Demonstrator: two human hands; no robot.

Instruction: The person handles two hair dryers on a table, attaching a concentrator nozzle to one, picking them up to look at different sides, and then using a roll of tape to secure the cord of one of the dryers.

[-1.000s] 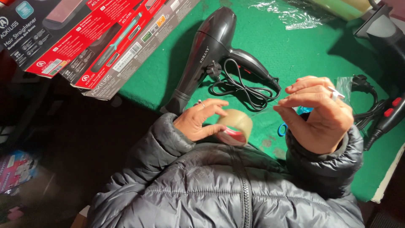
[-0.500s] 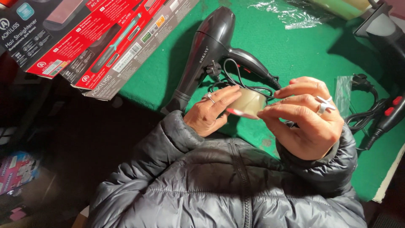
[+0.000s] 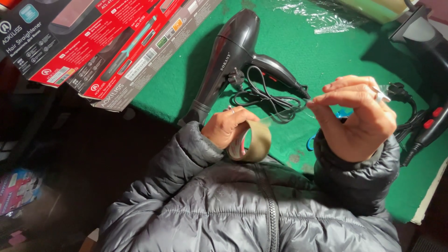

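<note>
My left hand [image 3: 229, 126] grips a roll of clear packing tape [image 3: 254, 142] close to my chest. My right hand [image 3: 357, 116] pinches the free end of the tape strip [image 3: 284, 115], which stretches from the roll up to my fingers. Just beyond both hands a black hair dryer [image 3: 228, 56] lies on the green table [image 3: 298, 37], its cord [image 3: 266, 98] bundled beside the handle. Blue scissor handles [image 3: 311, 142] peek out under my right wrist.
Red and grey product boxes [image 3: 93, 51] overhang the table's left edge. Crumpled clear plastic [image 3: 326, 16] lies at the back. A second black appliance with red buttons and cord [image 3: 427, 123] sits at the right edge. The floor to the left is dark and cluttered.
My hands were together on the roll half a second ago. Now my right hand has pulled away to the right, drawing out a strip of tape, and the roll sits lower in my left hand.
</note>
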